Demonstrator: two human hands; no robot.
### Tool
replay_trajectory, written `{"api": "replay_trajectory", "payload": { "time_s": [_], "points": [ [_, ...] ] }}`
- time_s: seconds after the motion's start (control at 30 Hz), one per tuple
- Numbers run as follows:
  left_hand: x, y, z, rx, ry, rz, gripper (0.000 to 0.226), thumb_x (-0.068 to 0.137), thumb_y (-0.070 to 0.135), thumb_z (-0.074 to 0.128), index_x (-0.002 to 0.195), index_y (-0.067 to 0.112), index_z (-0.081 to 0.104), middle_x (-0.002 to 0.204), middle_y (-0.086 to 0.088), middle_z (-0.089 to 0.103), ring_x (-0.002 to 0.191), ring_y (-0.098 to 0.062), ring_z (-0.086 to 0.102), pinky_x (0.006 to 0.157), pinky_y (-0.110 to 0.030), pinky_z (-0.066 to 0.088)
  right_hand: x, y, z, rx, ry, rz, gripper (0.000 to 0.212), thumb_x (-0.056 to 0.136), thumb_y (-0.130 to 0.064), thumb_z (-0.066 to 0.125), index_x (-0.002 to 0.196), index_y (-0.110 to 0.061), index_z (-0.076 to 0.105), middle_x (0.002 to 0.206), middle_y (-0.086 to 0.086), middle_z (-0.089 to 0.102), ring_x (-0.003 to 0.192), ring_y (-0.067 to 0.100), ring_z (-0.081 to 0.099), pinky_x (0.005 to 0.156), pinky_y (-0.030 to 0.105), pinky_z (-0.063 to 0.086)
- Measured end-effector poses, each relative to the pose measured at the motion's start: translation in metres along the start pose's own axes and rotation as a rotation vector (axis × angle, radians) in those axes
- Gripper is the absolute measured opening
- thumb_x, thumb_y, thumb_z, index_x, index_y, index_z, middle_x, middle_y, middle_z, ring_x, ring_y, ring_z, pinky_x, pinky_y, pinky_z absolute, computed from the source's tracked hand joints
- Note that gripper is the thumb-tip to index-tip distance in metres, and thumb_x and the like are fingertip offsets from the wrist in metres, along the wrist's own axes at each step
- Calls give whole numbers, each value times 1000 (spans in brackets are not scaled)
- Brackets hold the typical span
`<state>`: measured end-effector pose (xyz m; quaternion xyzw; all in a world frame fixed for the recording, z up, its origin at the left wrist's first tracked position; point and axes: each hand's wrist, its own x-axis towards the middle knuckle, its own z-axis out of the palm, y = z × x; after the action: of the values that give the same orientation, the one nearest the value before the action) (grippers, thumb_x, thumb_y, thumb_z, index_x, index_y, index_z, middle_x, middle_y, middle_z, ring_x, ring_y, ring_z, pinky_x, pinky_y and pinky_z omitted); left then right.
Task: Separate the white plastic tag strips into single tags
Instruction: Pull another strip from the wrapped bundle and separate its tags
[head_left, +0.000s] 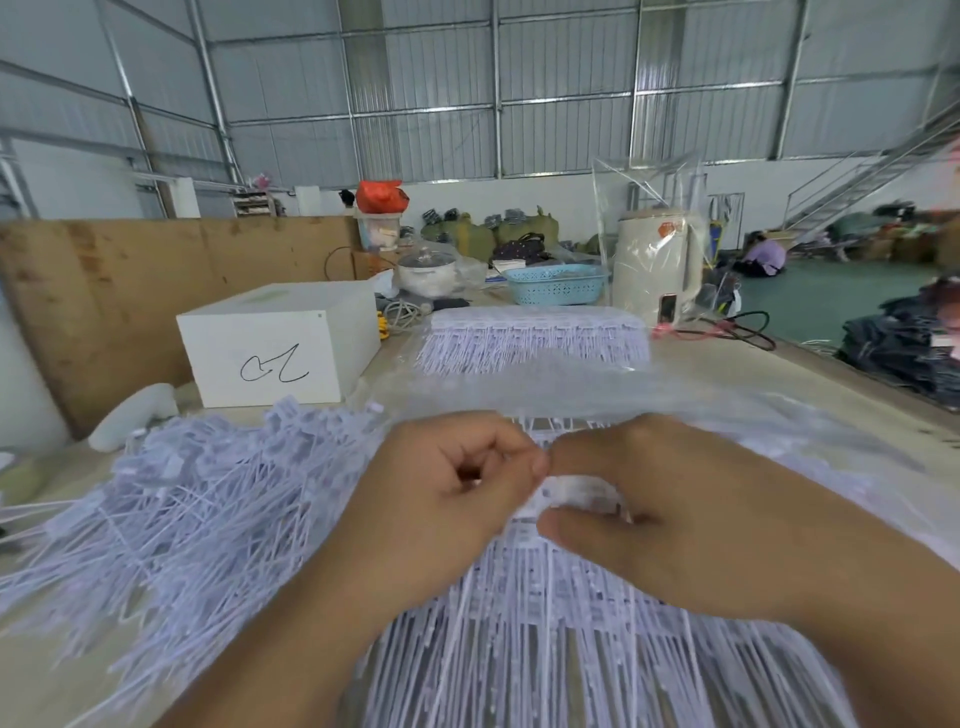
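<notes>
- Pinching the head end of one white tag strip, two hands meet at the middle of the view: the left hand has its fingers curled with thumb and fingertips closed on the strip's left edge, and the right hand grips the same strip between thumb below and fingers above
- That strip sits on top of a stack of joined strips lying on the table directly under both hands, the thin tails fanning toward the viewer; the count of strips in the stack cannot be told
- One loose heap of single tags lies to the left of the hands, touching the left forearm; the tags are too many and too blurred to count
- One further batch of strips rests farther back on the table, inside clear plastic wrap that spreads toward the hands
- One white box with a black scribble on its front stands left of that batch
- Behind: one blue basket, one cream kettle-like appliance in a clear bag, one white pot with a glass lid, one tub topped by a red bag
- One person sits on the green floor far right
</notes>
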<state>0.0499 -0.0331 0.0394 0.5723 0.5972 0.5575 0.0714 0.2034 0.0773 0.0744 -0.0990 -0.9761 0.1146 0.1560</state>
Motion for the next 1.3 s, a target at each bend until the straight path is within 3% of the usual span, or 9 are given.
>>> {"api": "replay_trajectory", "payload": {
  "time_s": [0.1, 0.3, 0.47, 0.57, 0.73, 0.93, 1.13, 1.23, 1.3],
  "points": [
    [-1, -2, -2, 23, -9, 24, 20, 76, 45, 66, 78, 26, 72, 52, 5, 50, 50, -26, 47, 50, -42, 46, 3, 1, 3, 157, -49, 37, 14, 90, -50, 58, 77, -47, 52, 65, -21, 56, 51, 6, 48, 48, 20, 33],
    [2, -3, -1, 8, -97, -90, 24, 83, 50, 59, 90, 32, 73, 78, -18, 66, 62, -19, 59, 60, -45, 51, 11, 6, 14, 217, 130, 90, 36, 91, -43, 58, 65, -19, 53, 54, -12, 48, 47, 9, 39, 51, 29, 31],
    [6, -6, 2, -94, 146, -176, 26, 100, 17, 49, 86, 19, 70, 51, 9, 57, 40, -7, 48, 42, -14, 37, 15, -1, 27, 254, 272, 160, 40, 92, -40, 60, 59, -20, 46, 50, -13, 48, 45, 9, 40, 48, 29, 29],
    [10, -3, 11, -121, 270, -215, 26, 101, 11, 46, 85, 15, 66, 49, 12, 54, 39, -6, 47, 40, -14, 36, 15, -6, 34, 291, 388, 168, 41, 91, -36, 61, 57, -18, 45, 49, -9, 46, 45, 11, 39, 48, 31, 31],
    [12, -7, 8, -163, 438, -322, 27, 101, 10, 45, 84, 17, 64, 45, 4, 52, 35, -7, 41, 42, -20, 32, 14, -2, 26, 624, 693, 202, 40, 91, -33, 60, 60, -12, 48, 38, -10, 32, 33, 5, 30, 36, 11, 23],
    [11, -1, 14, -306, 335, -430, 20, 95, 12, 53, 87, 22, 69, 55, 6, 61, 38, -7, 45, 39, -18, 33, 13, 0, 32, 409, 306, 73, 37, 90, -38, 61, 58, -22, 51, 41, -7, 40, 37, 8, 33, 41, 21, 27],
    [4, 1, 13, -256, 96, -387, 19, 95, 30, 53, 90, 20, 69, 64, -1, 59, 40, -8, 44, 40, -18, 33, 14, 5, 36, 436, 185, 34, 21, 91, -43, 58, 74, -31, 64, 47, 2, 45, 40, 8, 30, 45, 25, 26],
    [2, -3, 14, -177, -70, -341, 28, 99, 33, 49, 90, 14, 68, 61, 1, 53, 42, -9, 43, 44, -22, 39, 15, 4, 36, 497, 84, 3, 16, 96, -39, 55, 89, -36, 69, 66, 19, 61, 46, 25, 40, 49, 37, 39],
    [2, -4, 11, -190, -106, -352, 29, 100, 34, 48, 87, 18, 68, 60, 6, 55, 43, -7, 44, 45, -21, 41, 14, 7, 35, 561, 32, 4, 16, 97, -37, 54, 90, -35, 69, 59, 16, 54, 46, 24, 38, 50, 37, 37]
  ]
}}
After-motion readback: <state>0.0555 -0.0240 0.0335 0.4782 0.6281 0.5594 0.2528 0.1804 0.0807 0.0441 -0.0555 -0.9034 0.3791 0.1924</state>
